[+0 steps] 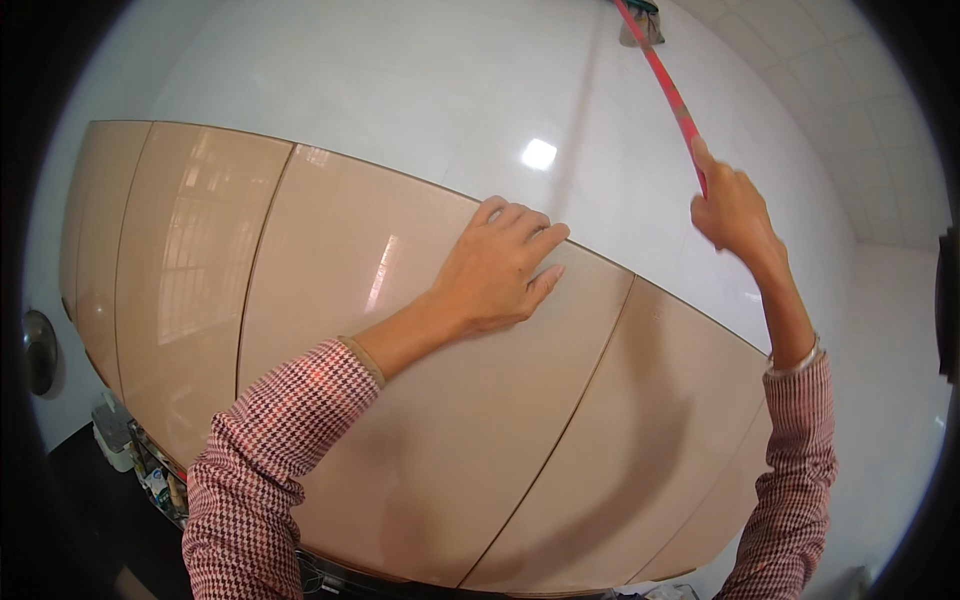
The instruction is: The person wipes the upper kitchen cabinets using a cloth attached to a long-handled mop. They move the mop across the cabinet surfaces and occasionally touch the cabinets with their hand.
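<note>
My left hand (502, 270) lies at the top edge of a row of glossy beige wall cabinets (420, 337). Its fingers are hooked over that edge, while the thumb rests apart on the door front. Up at the right, my right hand (735, 210) is closed around the lower part of a red pole (667, 82). The pole slants up and to the left in front of the white wall. Close to its far end is a green and greyish, cloth-like piece (643, 30), cut off by the picture's top, so I cannot tell exactly what it is.
A panelled ceiling (825, 82) meets the white wall (375, 75) at the upper right. At the lower left, a round metal lid or pan (39, 352) is against the wall. Below it are a lidded plastic container (112, 435) and a rack with bottles and packets (161, 487).
</note>
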`<state>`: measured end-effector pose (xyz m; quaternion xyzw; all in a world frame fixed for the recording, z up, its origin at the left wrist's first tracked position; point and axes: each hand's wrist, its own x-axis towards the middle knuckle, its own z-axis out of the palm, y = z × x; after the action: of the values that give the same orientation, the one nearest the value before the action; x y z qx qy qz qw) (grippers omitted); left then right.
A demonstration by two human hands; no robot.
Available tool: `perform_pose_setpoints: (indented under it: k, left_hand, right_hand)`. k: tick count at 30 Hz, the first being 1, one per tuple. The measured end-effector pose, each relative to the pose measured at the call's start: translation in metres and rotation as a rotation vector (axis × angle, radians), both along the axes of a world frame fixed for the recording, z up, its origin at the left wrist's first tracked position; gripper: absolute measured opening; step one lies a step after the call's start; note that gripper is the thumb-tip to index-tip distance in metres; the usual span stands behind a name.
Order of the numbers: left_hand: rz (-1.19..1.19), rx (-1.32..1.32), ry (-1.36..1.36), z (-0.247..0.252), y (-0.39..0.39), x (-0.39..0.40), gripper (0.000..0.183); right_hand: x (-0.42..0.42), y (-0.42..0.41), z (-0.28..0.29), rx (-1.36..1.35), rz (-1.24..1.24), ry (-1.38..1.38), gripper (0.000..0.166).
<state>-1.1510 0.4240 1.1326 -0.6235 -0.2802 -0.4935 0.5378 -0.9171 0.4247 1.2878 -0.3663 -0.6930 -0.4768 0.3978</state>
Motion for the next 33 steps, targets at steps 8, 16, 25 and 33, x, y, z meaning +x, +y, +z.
perform_pose_setpoints:
  k: [8, 16, 25, 33]
  left_hand:
    - [-0.038, -0.037, -0.019, -0.003, -0.002, 0.003, 0.030]
    - [0.011, -0.013, -0.020, 0.002, 0.006, -0.003, 0.030]
    - [0.061, -0.002, 0.023, 0.005, 0.009, 0.002, 0.032]
    - [0.102, -0.014, 0.013, 0.009, 0.010, 0.000, 0.034]
  right_hand:
    - [-0.064, 0.018, 0.103, -0.078, 0.122, 0.182, 0.041]
    - [-0.003, 0.123, 0.117, 0.011, -0.164, 0.344, 0.049]
    - [0.135, 0.152, 0.126, 0.030, -0.298, 0.354, 0.049]
    - [0.220, 0.200, 0.114, 0.033, -0.288, 0.395, 0.052]
